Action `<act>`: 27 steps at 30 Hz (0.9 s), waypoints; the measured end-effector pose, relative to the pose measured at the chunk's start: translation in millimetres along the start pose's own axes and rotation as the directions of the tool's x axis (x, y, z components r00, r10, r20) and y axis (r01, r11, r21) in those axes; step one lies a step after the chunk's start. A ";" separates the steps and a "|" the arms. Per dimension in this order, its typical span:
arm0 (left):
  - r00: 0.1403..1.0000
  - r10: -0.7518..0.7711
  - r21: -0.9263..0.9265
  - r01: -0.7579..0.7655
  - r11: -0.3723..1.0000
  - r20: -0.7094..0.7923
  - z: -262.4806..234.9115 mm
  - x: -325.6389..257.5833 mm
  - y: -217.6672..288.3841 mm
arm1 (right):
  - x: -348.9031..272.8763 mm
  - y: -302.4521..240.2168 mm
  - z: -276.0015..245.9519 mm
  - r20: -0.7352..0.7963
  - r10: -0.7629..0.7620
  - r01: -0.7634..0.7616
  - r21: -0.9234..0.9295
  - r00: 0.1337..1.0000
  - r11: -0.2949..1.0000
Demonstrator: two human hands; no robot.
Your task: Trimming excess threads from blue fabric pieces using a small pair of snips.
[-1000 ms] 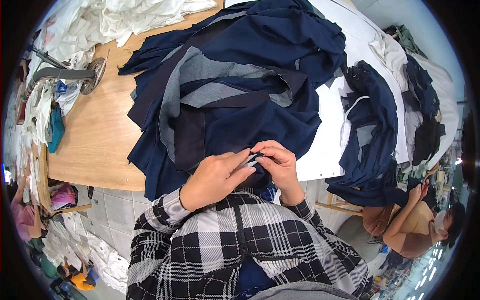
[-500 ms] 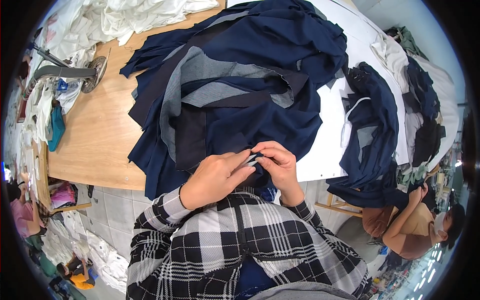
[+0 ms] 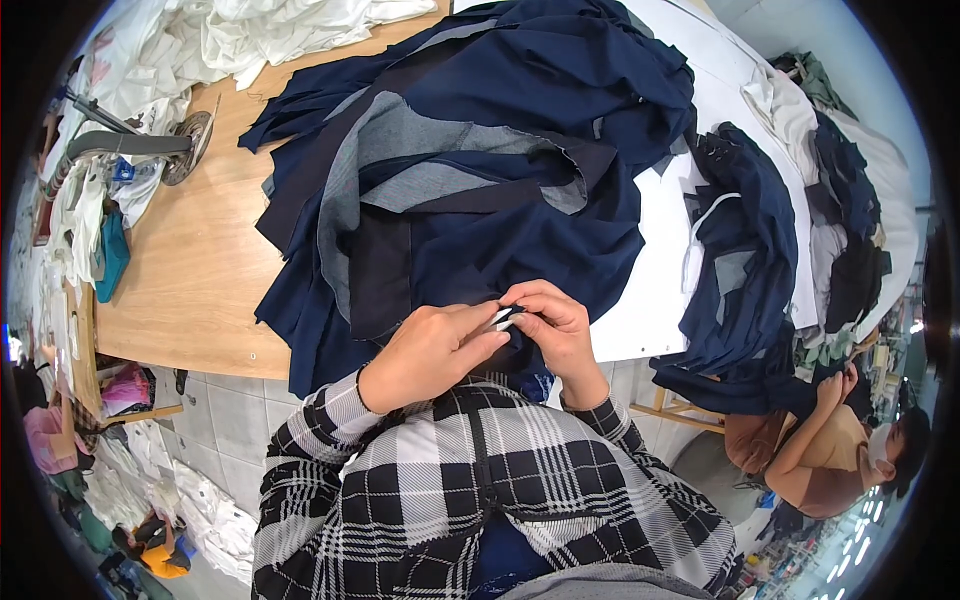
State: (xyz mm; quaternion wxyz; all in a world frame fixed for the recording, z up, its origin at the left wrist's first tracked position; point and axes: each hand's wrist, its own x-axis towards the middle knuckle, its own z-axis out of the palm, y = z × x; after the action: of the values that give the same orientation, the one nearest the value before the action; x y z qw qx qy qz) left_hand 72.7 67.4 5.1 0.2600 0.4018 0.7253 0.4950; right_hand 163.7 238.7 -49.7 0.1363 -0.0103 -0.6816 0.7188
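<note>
At the table's near edge, both of my hands are closed in a pinch on a navy garment (image 3: 520,255), at its near edge. My left hand (image 3: 425,350) has its thumb and index finger stretched toward the right hand. My right hand (image 3: 556,330) grips the cloth between thumb and bent fingers, its fingertips almost meeting the left's. Between them shows a narrow white strip (image 3: 503,318), too small to tell its kind. The garment lies in a heap, with a grey inner side and dark bands around an opening. The cloth under my fingers is mostly hidden.
More navy garments (image 3: 740,260), one with a white cord, lie on the white tabletop (image 3: 625,330) at right. White cloth (image 3: 290,35) is piled far left, near a metal stand (image 3: 125,145) on the wooden tabletop (image 3: 190,290). A co-worker (image 3: 830,450) handles dark cloth at right.
My hands stay in almost the same place, still pinching the cloth. The white strip between my fingers has shifted very slightly.
</note>
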 end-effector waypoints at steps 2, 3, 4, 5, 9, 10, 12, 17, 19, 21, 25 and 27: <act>0.999 -0.024 -0.005 0.024 1.000 0.022 -1.6 0.1 0.7 | 0.4 -0.4 -0.5 0.021 0.038 -0.039 0.028 0.999 0.999; 0.999 -0.025 -0.005 0.025 1.000 0.022 -2.1 0.1 0.1 | 0.7 -0.8 -0.9 0.021 0.039 -0.040 0.028 0.999 0.999; 0.998 -0.053 -0.019 0.054 0.998 0.042 -2.8 0.2 -0.6 | 1.0 -1.4 -1.4 0.040 0.047 -0.048 0.018 0.998 0.999; 0.995 -0.080 -0.032 0.082 0.996 0.064 -3.3 0.6 -1.0 | 1.3 -2.0 -2.0 0.057 0.055 -0.055 0.008 0.997 0.998; 0.984 -0.153 -0.070 0.159 0.985 0.092 -4.2 1.6 -0.7 | 2.5 -2.8 -3.4 0.077 0.091 -0.092 0.009 0.993 0.996; 0.985 -0.157 -0.096 0.164 0.982 0.074 -2.9 1.2 -1.9 | 2.8 -2.9 -3.2 0.078 0.093 -0.094 0.011 0.993 0.996; 0.985 -0.163 -0.123 0.169 0.978 0.052 -1.1 0.0 -4.8 | 3.2 -2.5 -2.3 0.083 0.096 -0.097 0.013 0.992 0.995; 0.978 -0.203 -0.223 0.211 0.952 0.056 0.8 -1.5 -6.2 | 2.2 2.4 -2.3 0.056 0.093 -0.097 0.073 0.994 0.993; 0.974 -0.214 -0.200 0.225 0.954 0.075 -1.3 0.3 -3.4 | 1.5 3.3 -1.5 0.050 0.106 -0.111 0.105 0.993 0.988; 0.970 -0.227 -0.175 0.240 0.955 0.090 -2.4 0.4 -2.3 | 1.1 3.3 -1.0 0.049 0.117 -0.123 0.138 0.992 0.983; 0.981 -0.173 -0.080 0.180 0.980 0.093 -4.1 -0.8 -1.4 | -0.9 4.1 -2.2 0.087 0.162 -0.175 0.162 0.983 0.971; 0.982 -0.159 -0.037 0.164 0.986 0.103 -5.2 -0.8 -1.4 | -1.5 4.5 -2.3 0.103 0.184 -0.200 0.186 0.978 0.962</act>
State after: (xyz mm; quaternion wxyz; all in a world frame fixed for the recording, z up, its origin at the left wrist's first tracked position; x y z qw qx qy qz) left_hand 68.7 63.8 5.7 0.3439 0.3598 0.7303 0.4678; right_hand 164.7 240.5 -54.5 0.0374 -0.0326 -0.6088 0.7917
